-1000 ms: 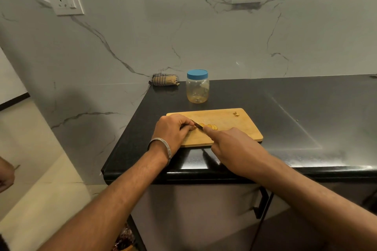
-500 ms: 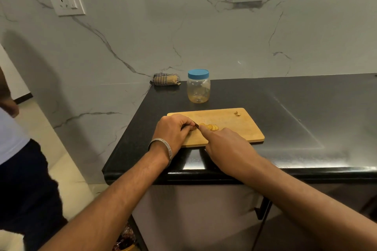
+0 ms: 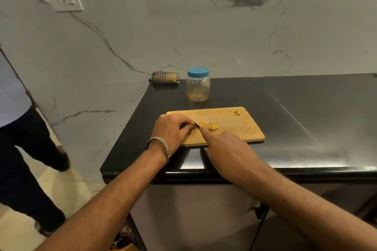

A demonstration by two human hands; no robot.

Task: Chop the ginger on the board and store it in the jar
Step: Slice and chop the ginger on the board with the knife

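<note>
A rectangular light wooden chopping board (image 3: 228, 122) lies flat on the glossy black stone counter (image 3: 285, 108), near the counter's front left corner; the left hand (image 3: 171, 130), with a plain metal bangle (image 3: 161, 146) at the wrist, rests on the board's left part, its fingers (image 3: 183, 122) curled tight over the uncut ginger, which is almost wholly hidden beneath them; the right hand (image 3: 228, 149) is closed round the handle of a small dark-bladed knife (image 3: 196, 125), forefinger stretched forward along the blade's back; only a short length of blade shows between the two hands, set down just beside the left fingertips; a fanned row of pale yellow ginger slices (image 3: 210, 126) lies on the board directly right of the blade; a small tan scrap of ginger (image 3: 237, 112) sits apart near the board's far right corner; a clear plastic jar with a blue screw lid (image 3: 198, 84) stands upright on the counter behind the board, lid on; a folded checked cloth (image 3: 165, 77) lies against the veined marble wall at the counter's far left corner; a second person's dark trouser legs (image 3: 24, 149) stand on the floor at left.
</note>
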